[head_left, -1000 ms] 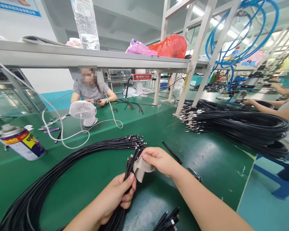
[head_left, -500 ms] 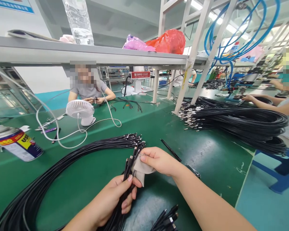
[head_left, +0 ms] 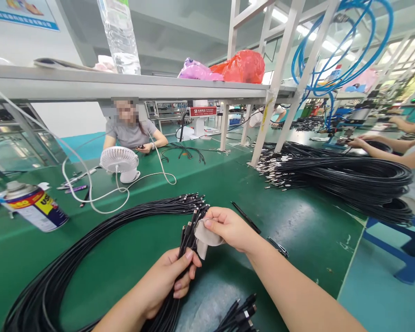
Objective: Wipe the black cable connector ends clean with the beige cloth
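My left hand [head_left: 174, 274] is closed round a bundle of black cables [head_left: 166, 310], whose plug ends point up and away from me. My right hand [head_left: 227, 227] pinches a pale grey cloth [head_left: 207, 236] against the upper right side of these plugs. Part of the cloth hangs down between the two hands. Just beyond, the connector ends of a second cable bundle [head_left: 124, 213] lie on the green table, its length curving round to the left. More cable ends [head_left: 238, 316] show at the bottom edge, right of my left forearm.
A spray can [head_left: 38, 207] and a white fan [head_left: 120, 161] with a looping cord stand at the left. A black pen [head_left: 245, 216] lies beyond my right hand. Large cable coils [head_left: 335, 175] fill the right side. A shelf [head_left: 159, 87] crosses above; co-workers sit opposite and at right.
The view has tilted and shifted slightly. My left fingers have closed in more on the cables, away from the hanging cloth. My right hand still holds the cloth at the plugs.
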`<state>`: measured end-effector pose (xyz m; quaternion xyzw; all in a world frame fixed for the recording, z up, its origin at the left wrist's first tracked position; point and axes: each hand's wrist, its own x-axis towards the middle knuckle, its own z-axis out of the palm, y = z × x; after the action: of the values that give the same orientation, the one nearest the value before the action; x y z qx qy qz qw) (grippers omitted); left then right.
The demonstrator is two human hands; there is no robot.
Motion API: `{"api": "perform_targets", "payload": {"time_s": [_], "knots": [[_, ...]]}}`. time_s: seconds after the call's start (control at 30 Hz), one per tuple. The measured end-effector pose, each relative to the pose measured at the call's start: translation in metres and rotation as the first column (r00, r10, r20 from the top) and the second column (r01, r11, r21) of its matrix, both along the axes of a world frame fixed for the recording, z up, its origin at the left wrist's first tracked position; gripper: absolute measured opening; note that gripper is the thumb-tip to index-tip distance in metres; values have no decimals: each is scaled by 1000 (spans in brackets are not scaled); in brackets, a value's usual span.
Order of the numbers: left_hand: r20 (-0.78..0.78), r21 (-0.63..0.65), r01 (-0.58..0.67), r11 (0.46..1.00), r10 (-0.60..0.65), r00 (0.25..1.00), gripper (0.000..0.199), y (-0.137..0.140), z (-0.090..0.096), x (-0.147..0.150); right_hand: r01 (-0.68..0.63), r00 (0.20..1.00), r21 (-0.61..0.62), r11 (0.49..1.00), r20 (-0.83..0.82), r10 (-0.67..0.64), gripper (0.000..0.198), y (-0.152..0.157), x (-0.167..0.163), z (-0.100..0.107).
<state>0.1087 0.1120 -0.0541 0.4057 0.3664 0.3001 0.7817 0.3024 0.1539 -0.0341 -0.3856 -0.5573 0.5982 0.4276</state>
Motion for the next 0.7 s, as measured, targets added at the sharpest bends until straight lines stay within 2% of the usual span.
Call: {"api": "perform_targets", "payload": {"time_s": [0.23, 0.43, 0.53, 0.6, 0.7], "knots": [[-21, 7, -2, 1000, 2, 1000, 40, 0, -1, 1, 11, 999, -50, 999, -50, -14, 55, 0, -1, 3], [-44, -2, -10, 1000, 10, 999, 43, -1, 2, 4, 52, 997, 44, 998, 50, -54, 49, 3, 3, 1], [-49, -11, -10, 1000, 10, 999, 43, 1, 2, 4, 58, 990, 127, 990, 122, -73, 41, 4, 4, -1], [-40, -16, -16, 1000, 15, 999, 42, 2, 0, 3, 66, 977, 227, 972, 183, -110, 33, 3, 4, -2], [-22, -24, -18, 1000, 17, 1000, 41, 3, -1, 2, 106, 931, 424, 900, 275, -240, 22, 0, 3, -3]]}}
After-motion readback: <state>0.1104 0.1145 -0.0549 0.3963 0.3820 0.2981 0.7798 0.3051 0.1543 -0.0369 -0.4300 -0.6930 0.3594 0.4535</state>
